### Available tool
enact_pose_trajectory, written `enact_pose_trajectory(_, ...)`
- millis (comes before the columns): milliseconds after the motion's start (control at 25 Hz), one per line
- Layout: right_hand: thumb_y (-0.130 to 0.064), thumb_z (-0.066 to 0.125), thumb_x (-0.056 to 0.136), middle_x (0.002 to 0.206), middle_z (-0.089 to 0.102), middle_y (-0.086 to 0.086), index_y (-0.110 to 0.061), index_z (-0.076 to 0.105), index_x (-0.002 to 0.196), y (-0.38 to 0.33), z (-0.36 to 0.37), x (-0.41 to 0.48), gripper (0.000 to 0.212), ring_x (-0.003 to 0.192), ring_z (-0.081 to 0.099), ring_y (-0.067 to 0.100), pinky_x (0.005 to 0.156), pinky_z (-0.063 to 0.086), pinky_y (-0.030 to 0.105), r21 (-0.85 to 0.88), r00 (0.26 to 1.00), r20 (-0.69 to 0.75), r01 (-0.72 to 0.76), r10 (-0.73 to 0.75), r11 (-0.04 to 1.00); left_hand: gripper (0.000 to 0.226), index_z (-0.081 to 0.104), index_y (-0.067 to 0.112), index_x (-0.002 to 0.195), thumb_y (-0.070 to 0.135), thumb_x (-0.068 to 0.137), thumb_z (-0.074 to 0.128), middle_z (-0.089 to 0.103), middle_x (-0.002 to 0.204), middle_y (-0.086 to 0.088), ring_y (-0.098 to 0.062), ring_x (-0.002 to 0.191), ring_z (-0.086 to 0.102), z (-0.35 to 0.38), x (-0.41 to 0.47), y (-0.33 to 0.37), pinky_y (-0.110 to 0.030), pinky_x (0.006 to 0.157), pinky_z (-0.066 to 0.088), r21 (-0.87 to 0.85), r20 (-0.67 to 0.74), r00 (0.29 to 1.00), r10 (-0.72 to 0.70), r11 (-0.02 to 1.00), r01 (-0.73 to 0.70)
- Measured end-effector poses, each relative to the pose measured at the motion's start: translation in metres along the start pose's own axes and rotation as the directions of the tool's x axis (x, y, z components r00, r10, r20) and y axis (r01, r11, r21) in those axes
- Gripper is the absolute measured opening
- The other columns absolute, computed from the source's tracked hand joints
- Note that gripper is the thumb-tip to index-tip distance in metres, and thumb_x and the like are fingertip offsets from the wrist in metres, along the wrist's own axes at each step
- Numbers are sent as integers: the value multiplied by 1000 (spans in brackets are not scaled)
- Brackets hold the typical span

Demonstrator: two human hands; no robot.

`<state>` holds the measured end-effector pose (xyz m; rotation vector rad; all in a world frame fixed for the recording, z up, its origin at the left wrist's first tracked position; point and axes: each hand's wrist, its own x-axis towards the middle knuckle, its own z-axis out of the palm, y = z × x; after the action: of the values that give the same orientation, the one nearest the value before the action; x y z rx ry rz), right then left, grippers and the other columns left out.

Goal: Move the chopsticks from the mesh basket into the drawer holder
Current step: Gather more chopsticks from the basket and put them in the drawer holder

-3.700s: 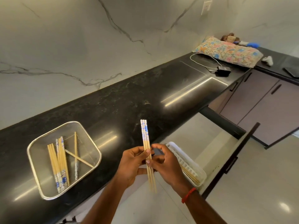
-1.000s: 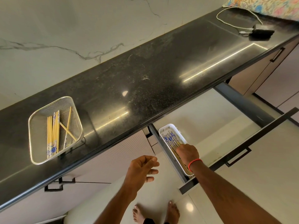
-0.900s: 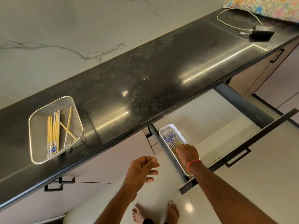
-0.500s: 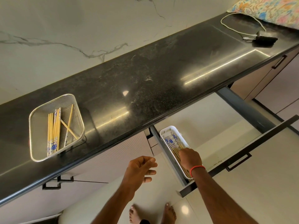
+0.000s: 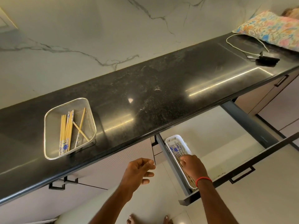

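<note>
A square metal mesh basket (image 5: 48, 126) stands on the black counter at the left, with several bamboo chopsticks (image 5: 66, 131) with blue-patterned ends lying in it. Below the counter edge an open drawer (image 5: 242, 168) holds a white slotted holder (image 5: 175, 137) with more chopsticks (image 5: 175, 149) inside. My right hand (image 5: 193, 167), a red thread at its wrist, rests palm down in the holder on those chopsticks; its fingertips touch them and whether they grip any is hidden. My left hand (image 5: 137, 172) hovers in front of the cabinet, fingers loosely curled and holding nothing.
The black counter (image 5: 153, 94) runs along a marble wall. At its far right lie a floral cushion (image 5: 271, 28) and a black charger (image 5: 267, 59) with a white cable. Cabinet doors with black handles sit under the counter. Bare feet show on the floor tiles.
Both hands held a pair of chopsticks above the drawer; now my right hand is down in the holder and my left hand is free. The view has drifted slightly rightwards.
</note>
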<state>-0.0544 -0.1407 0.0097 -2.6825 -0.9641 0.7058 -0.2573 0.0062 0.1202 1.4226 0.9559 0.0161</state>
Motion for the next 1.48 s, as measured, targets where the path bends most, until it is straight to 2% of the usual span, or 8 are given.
enact_pose_trajectory(200, -27, 65, 93, 113, 74, 9, -14, 72, 109, -36, -29, -15, 22, 101, 70, 24, 87, 57, 30, 244, 992, -118, 75, -48, 967, 21, 70, 23, 104, 39, 99, 58, 77, 104, 6, -14, 91, 76, -18, 0, 19, -22, 71, 59, 3, -45, 995, 85, 996, -85)
enact_pose_trajectory(520, -38, 69, 89, 112, 73, -3, -24, 67, 119, -135, -94, -12, 33, 102, 69, 13, 82, 54, 22, 135, 897, -161, 432, -411, 892, 20, 70, 24, 102, 41, 97, 61, 77, 101, 7, -12, 88, 76, -51, 3, 46, -22, 68, 59, -58, -169, 969, 179, 980, -191)
enact_pose_trajectory(640, -34, 71, 88, 115, 72, -7, -25, 66, 122, -169, -106, -10, 35, 102, 65, 1, 77, 46, 6, 192, 849, -140, 528, -509, 827, 21, 70, 21, 102, 40, 97, 61, 78, 100, 2, -14, 89, 76, -68, 0, 53, -26, 73, 61, -69, -230, 948, 219, 968, -240)
enact_pose_trajectory(760, -34, 70, 89, 117, 71, -12, -28, 65, 124, -197, -113, -10, 36, 102, 62, -6, 81, 48, 6, 244, 811, -79, 579, -579, 778, 22, 70, 19, 102, 39, 96, 63, 78, 98, -3, -17, 90, 76, -92, -7, 52, -31, 77, 62, -107, -310, 918, 246, 951, -291)
enact_pose_trajectory(1080, -34, 70, 88, 105, 71, -21, -32, 68, 119, -276, -121, 5, 31, 99, 63, -12, 82, 49, 5, 296, 786, -28, 597, -618, 746, 22, 71, 16, 106, 34, 96, 64, 79, 102, -2, -20, 94, 76, -179, -6, 49, -36, 83, 63, -247, -424, 889, 176, 921, -300)
enact_pose_trajectory(1200, -34, 72, 87, 97, 71, -24, -32, 71, 114, -316, -113, 15, 28, 95, 63, -16, 78, 50, 4, 273, 769, -13, 618, -639, 737, 20, 72, 16, 105, 32, 96, 64, 79, 100, 0, -15, 92, 77, -217, 0, 47, -31, 75, 63, -275, -459, 871, 175, 904, -327)
enact_pose_trajectory(1280, -34, 73, 86, 94, 72, -21, -30, 72, 112, -343, -105, 22, 26, 90, 66, -12, 77, 52, 7, 261, 767, -16, 623, -642, 738, 17, 72, 15, 102, 29, 97, 64, 80, 98, -1, -14, 88, 77, -242, 5, 46, -24, 69, 60, -304, -480, 863, 155, 894, -330)
enact_pose_trajectory(1480, -37, 72, 86, 87, 73, -13, -26, 74, 101, -404, -73, 39, 19, 77, 68, -2, 73, 59, 19, 167, 799, -98, 601, -593, 782, 20, 72, 9, 104, 26, 97, 64, 80, 97, -9, -15, 76, 74, -302, 23, 44, -29, 69, 61, -347, -477, 867, 142, 876, -335)
